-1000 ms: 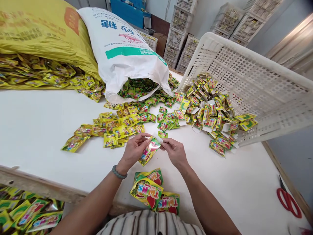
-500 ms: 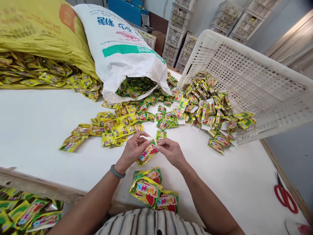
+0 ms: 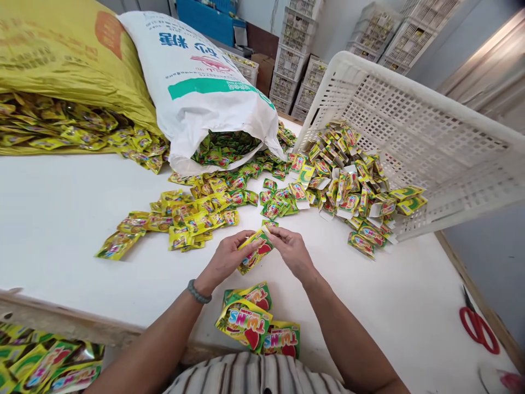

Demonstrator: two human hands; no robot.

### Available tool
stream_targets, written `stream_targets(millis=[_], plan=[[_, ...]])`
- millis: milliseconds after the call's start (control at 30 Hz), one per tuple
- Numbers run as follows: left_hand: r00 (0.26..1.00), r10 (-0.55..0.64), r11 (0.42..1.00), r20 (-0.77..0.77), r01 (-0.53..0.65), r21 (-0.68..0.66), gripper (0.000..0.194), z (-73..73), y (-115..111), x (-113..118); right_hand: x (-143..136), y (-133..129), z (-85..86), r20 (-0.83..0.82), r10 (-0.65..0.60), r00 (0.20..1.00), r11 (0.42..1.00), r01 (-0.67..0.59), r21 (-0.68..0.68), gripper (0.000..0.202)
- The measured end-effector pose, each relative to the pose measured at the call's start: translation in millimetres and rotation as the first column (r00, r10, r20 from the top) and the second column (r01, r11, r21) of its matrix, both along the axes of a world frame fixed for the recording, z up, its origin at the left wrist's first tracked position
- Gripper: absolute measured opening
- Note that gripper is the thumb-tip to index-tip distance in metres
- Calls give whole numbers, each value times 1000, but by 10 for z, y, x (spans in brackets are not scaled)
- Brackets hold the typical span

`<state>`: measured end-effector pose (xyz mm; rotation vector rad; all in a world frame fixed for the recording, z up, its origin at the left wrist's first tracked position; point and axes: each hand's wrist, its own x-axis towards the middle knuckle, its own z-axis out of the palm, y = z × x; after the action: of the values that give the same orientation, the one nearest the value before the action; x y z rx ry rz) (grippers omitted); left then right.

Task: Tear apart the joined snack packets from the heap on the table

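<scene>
A small printed candy box point(image 3: 255, 253), yellow and green with a red fruit on it, is held over the white table. My left hand point(image 3: 228, 255) grips its left side, thumb on the printed face. At the box's upper right end, the fingers of my right hand point(image 3: 292, 253) pinch the white flap. Just behind the box lies a small green sachet point(image 3: 269, 223), partly covered by it. Between my forearms, several printed candy boxes point(image 3: 245, 320) lie in a loose overlapping pile near the table's front edge.
Yellow sachets point(image 3: 200, 219) and green sachets point(image 3: 279, 202) lie ahead, by a white sack point(image 3: 221, 109) and a yellow sack point(image 3: 69, 71). A tipped white crate point(image 3: 410, 126) spills candy boxes point(image 3: 348, 186) at right. Red-handled scissors point(image 3: 479, 328) lie near the right edge.
The held box has shifted slightly right and up, and my left hand's fingers have closed further around it. My right hand remains at its upper end.
</scene>
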<state>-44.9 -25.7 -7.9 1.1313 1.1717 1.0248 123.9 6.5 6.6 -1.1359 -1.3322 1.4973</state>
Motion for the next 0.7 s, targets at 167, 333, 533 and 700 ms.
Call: stream_targets(millis=[167, 333, 533, 700], plan=[[990, 4, 997, 141, 6, -74, 48, 33, 0, -15, 30, 107, 89, -1, 101, 995, 994, -101, -34, 34], [947, 22, 981, 322, 42, -191, 48, 31, 0, -21, 73, 161, 142, 8, 93, 996, 988, -91, -128, 32], [969, 31, 991, 245, 3, -137, 45, 31, 7, -37, 48, 110, 147, 55, 90, 994, 993, -85, -83, 24], [998, 62, 998, 16, -61, -6, 38, 34, -8, -21, 30, 50, 148, 186, 76, 980, 994, -88, 59, 19]])
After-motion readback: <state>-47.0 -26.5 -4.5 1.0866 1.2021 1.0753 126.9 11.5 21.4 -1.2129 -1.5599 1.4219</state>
